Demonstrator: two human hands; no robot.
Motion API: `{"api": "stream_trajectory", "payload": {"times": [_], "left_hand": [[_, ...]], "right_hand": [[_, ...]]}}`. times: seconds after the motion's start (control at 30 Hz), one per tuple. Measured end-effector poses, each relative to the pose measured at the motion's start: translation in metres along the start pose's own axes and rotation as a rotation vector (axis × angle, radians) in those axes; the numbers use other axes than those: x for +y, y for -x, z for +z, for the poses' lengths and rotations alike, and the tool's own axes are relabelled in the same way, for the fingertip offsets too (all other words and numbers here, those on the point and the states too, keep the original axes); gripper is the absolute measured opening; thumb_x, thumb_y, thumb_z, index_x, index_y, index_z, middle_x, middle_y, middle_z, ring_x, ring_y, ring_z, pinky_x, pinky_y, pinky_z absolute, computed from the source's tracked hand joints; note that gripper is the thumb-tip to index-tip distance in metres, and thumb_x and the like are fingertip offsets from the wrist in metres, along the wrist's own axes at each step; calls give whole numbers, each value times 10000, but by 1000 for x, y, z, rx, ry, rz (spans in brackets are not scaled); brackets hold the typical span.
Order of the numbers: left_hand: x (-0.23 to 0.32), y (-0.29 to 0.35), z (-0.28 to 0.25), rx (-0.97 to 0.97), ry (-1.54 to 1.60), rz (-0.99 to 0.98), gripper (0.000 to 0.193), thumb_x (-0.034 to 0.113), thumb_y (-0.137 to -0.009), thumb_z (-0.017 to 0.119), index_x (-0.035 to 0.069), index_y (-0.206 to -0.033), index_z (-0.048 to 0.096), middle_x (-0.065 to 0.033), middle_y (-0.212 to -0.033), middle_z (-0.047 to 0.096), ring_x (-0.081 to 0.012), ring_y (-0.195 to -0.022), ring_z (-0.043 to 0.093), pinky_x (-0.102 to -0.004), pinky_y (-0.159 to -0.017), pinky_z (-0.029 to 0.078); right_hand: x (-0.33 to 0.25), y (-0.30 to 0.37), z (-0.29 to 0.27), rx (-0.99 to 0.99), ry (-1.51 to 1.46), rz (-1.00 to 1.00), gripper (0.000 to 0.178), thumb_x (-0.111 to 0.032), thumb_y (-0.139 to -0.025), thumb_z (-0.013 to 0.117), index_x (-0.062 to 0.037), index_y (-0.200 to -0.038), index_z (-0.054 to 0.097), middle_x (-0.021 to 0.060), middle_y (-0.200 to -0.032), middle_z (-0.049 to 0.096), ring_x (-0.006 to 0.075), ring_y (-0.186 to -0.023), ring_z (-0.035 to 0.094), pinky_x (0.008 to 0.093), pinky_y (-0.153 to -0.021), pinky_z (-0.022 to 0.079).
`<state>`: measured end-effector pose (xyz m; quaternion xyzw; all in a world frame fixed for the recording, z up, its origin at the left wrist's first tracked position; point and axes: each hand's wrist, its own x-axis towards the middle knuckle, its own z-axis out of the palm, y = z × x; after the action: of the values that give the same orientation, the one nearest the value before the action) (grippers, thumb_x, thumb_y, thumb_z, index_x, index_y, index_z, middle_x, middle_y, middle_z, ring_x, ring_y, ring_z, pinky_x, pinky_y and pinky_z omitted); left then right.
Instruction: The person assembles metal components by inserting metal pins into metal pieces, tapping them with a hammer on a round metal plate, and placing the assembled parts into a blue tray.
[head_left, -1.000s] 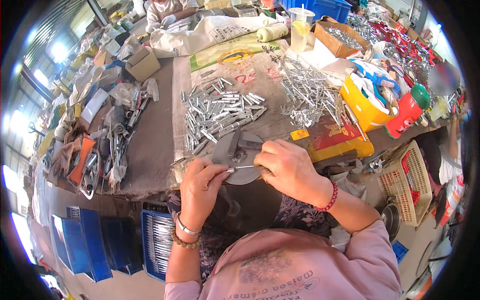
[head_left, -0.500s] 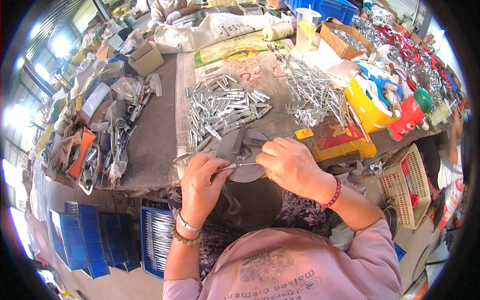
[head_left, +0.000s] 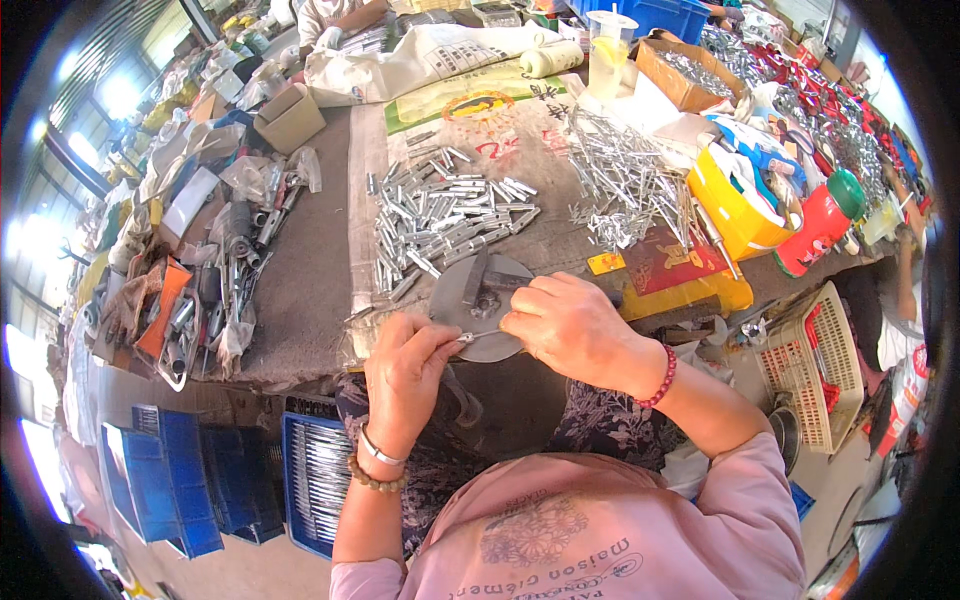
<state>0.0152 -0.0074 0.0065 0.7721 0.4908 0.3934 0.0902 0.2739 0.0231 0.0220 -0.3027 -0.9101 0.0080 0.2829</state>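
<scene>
Over the near edge of the workbench, my left hand (head_left: 405,368) pinches a small silver metal sleeve (head_left: 465,338), its tip pointing right. My right hand (head_left: 572,328) faces it, thumb and fingers closed round a thin metal rod that they mostly hide; whether the rod sits inside the sleeve is too small to tell. Just beyond and below both hands lies a round grey metal disc (head_left: 448,298) with a dark bar-shaped fixture (head_left: 478,275) on it. Farther off are a pile of silver sleeves (head_left: 450,215) and, to its right, a pile of thin metal rods (head_left: 625,175).
Tools and bagged parts (head_left: 235,235) crowd the left side. At right stand a yellow container (head_left: 735,215), a red bottle with green cap (head_left: 820,225) and a drink cup (head_left: 607,60). Below the bench are a blue crate of metal parts (head_left: 315,480) and a beige basket (head_left: 815,375).
My right hand has moved slightly left toward my left hand. Less of the thin rod shows between them; the piles stay as they were.
</scene>
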Motion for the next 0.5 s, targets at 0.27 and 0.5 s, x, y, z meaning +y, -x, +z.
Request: {"api": "stream_trajectory", "payload": {"times": [0.27, 0.5], "left_hand": [[-1, 3, 1, 20, 17, -1, 180, 18, -825, 876, 67, -981, 801, -97, -917, 684, -310, -836, 682, -406, -724, 544], [1, 2, 2, 31, 20, 20, 184, 5, -832, 871, 66, -986, 792, -98, -920, 678, -311, -828, 682, -401, -718, 548]], "right_hand": [[6, 6, -2, 106, -17, 83, 90, -122, -892, 710, -90, -975, 721, 67, -922, 623, 286, -924, 679, 421, -819, 567], [80, 33, -32, 187, 152, 490, 152, -57, -859, 782, -85, -1008, 797, 86, -966, 683, 328, -979, 720, 435, -857, 605]]}}
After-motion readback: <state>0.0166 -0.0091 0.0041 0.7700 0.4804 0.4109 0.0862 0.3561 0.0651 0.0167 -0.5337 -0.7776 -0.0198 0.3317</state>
